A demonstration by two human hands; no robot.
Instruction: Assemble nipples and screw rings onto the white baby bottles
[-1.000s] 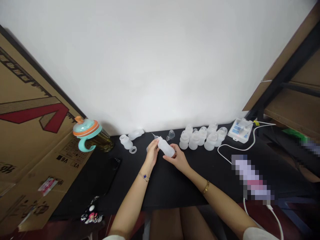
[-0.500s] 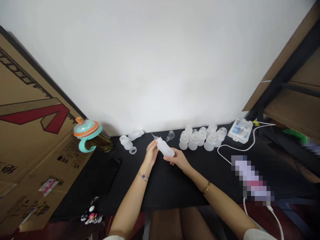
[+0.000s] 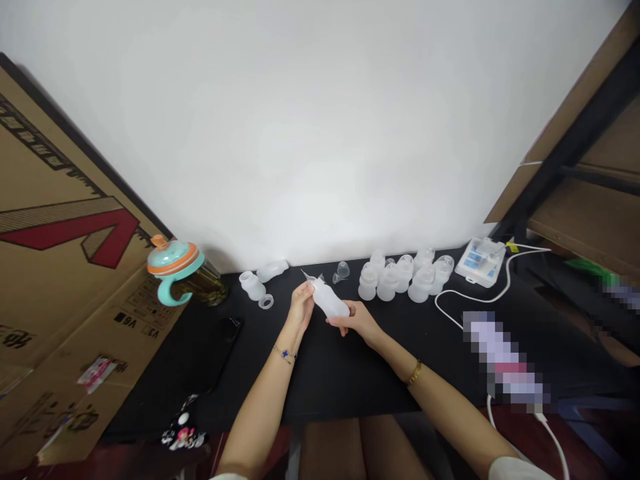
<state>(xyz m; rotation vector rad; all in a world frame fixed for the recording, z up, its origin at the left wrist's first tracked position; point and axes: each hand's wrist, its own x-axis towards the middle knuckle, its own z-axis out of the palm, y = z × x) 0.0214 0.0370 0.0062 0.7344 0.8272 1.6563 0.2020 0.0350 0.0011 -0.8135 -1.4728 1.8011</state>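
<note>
Over the black table, both hands hold a frosted white baby bottle point(image 3: 330, 299), tilted with its top to the upper left. My left hand point(image 3: 301, 307) pinches near the neck, where clear, thin plastic film point(image 3: 311, 275) sticks up. My right hand point(image 3: 361, 321) wraps around the base end. Behind them lie a clear dome cap point(image 3: 343, 269) and a small clear piece point(image 3: 337, 278). To the left are an open bottle point(image 3: 253, 287), another bottle lying on its side point(image 3: 273, 269) and a bottle ring point(image 3: 267, 302). Several capped bottles point(image 3: 387, 281) stand in a group at right.
A jug point(image 3: 180, 270) with a turquoise handle stands at left beside a cardboard carton point(image 3: 75, 267). In front of it lies a black phone point(image 3: 215, 353) with a charm strap. Rightward are a white plastic box point(image 3: 481, 261), a white cable point(image 3: 480, 298) and a pixelated object point(image 3: 503, 357).
The bottle and both hands have shifted slightly, with the bottle's neck end moving a little left and down. Both hands keep their hold. The other things have not moved.
</note>
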